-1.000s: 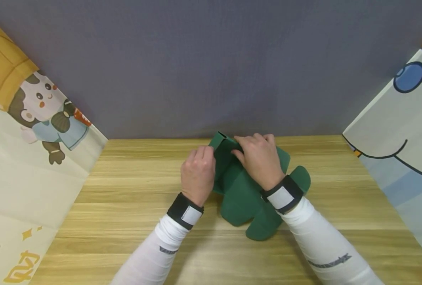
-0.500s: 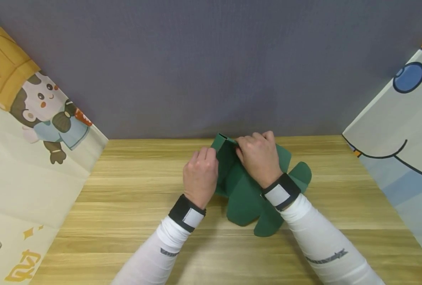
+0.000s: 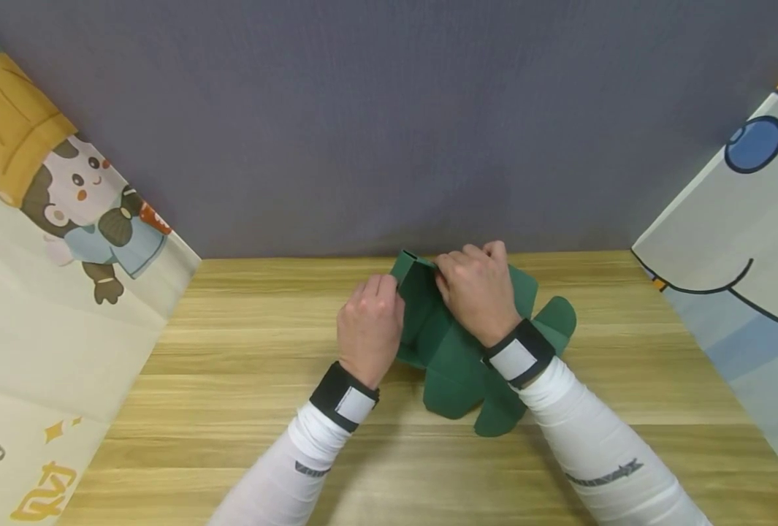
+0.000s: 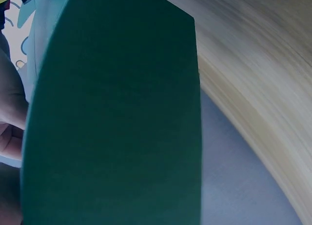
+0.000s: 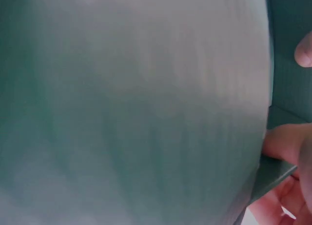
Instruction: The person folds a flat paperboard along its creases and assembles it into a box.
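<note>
From my head feed, the folded dark-green cardboard box point(image 3: 457, 369), its rounded flaps spread out, sits near the back edge of the pale wood-grain worktop point(image 3: 231, 380), slightly right of that edge's middle. I see the left hand point(image 3: 370, 321) with fingers curled, pinching the box's left wall; its thumb is hidden. The right hand point(image 3: 477, 288) bends its fingers over the box's far rim, thumb on the inner side, pinching it between.

On my left-wrist feed, a flat green panel point(image 4: 114, 117) fills the middle, with part of a hand showing at the left border; I cannot tell which hand.

My right-wrist feed is mostly a blurred greenish panel point(image 5: 146, 112); at lower right, bent fingers point(image 5: 287, 142) touch a narrow folded green edge.
</note>
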The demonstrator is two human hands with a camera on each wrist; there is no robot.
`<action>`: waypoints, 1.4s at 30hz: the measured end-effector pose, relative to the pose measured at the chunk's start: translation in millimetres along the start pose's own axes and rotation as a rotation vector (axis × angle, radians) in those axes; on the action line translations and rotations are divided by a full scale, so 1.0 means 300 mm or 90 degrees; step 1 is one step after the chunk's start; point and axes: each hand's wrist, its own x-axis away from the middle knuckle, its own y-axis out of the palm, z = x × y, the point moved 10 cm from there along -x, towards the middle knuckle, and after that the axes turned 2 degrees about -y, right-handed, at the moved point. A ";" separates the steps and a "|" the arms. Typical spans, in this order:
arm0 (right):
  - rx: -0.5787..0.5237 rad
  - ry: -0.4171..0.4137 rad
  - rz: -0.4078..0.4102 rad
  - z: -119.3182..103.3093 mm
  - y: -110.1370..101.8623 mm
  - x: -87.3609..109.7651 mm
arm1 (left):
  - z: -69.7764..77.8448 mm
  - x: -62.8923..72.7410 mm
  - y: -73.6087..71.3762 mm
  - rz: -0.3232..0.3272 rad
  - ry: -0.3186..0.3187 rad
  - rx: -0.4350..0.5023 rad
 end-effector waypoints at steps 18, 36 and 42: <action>0.031 -0.076 0.009 -0.060 -0.013 -0.035 | 0.109 -0.146 0.010 -0.107 0.193 -0.024; -0.002 -0.085 -0.008 -0.070 -0.038 -0.016 | 0.034 -0.150 0.018 -0.119 0.132 -0.038; -0.109 -0.033 0.003 -0.039 -0.095 0.008 | -0.051 -0.150 0.009 -0.122 0.029 0.006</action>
